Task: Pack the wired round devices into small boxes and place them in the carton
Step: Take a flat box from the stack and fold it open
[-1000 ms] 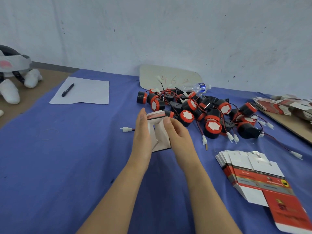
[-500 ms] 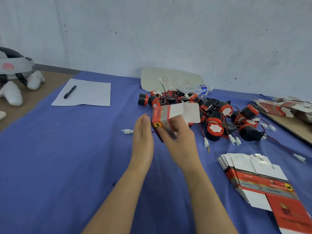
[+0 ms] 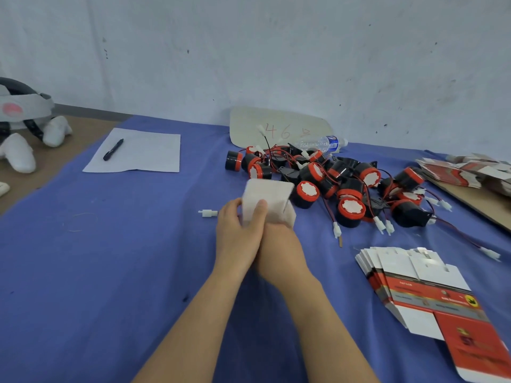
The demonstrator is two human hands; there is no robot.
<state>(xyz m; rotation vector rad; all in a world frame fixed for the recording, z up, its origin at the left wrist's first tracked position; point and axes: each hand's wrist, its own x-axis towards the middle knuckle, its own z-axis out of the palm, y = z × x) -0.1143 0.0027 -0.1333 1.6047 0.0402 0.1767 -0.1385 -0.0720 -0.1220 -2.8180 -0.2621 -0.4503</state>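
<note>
A small box (image 3: 266,201), white side toward me, sits between both hands over the blue cloth. My left hand (image 3: 237,234) grips its left side with the thumb on its face. Under and right of the box, my right hand (image 3: 279,248) holds it too. A white plug (image 3: 208,213) on a wire sticks out left of my left hand. Behind the box lies a pile of black and red round devices (image 3: 331,183) with red wires. A stack of flat red and white box blanks (image 3: 420,288) lies at the right.
A paper sheet (image 3: 143,150) with a pen (image 3: 113,149) lies at the back left. A water bottle (image 3: 320,143) and a beige board (image 3: 276,125) lean by the wall. More flat boxes (image 3: 464,170) lie on a cardboard sheet at the far right. A white headset (image 3: 19,128) sits far left.
The box was turned from its red side to its white side facing me, and both hands have closed in together around it.
</note>
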